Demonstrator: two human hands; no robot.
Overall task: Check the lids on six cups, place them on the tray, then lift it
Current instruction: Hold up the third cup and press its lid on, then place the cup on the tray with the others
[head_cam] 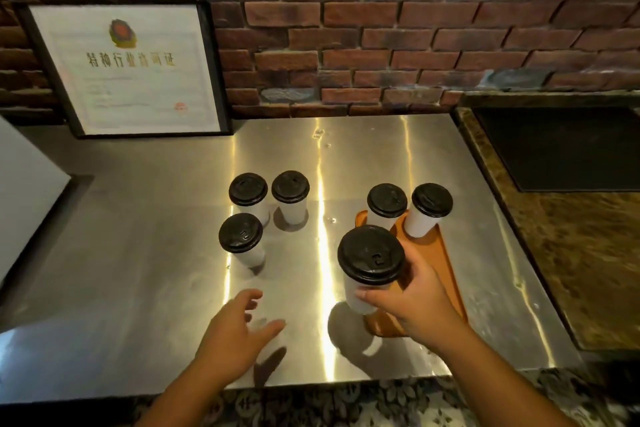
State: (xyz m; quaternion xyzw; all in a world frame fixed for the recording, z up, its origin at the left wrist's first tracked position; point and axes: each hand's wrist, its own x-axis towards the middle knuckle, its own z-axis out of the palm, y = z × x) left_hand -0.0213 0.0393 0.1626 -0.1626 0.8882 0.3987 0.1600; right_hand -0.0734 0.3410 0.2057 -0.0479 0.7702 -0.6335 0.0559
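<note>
Seen from the head camera, the right hand [415, 302] grasps the held cup [356, 307], white with a black lid [371, 255], fingers wrapped round its wall. The cup sits over the near-left edge of the orange tray [445, 263]; I cannot tell whether its base touches. The left hand [232, 336] hovers released, fingers spread, above the steel counter [138, 270], holding nothing.

2 lidded cups stand at the tray's far end, the left tray cup [387, 201] just beside the right tray cup [432, 200]. The tray's middle and right rim are bare.

3 lidded cups stand on the counter left of the tray: the back-left cup [248, 189] and back-right cup [290, 186] close together, and the front cup [240, 231] nearer. A bare strip of steel separates this group from the tray.

The counter's right edge meets a marble top [588, 270]. Its back edge meets a brick wall [381, 28], where a framed certificate [135, 69] leans.
</note>
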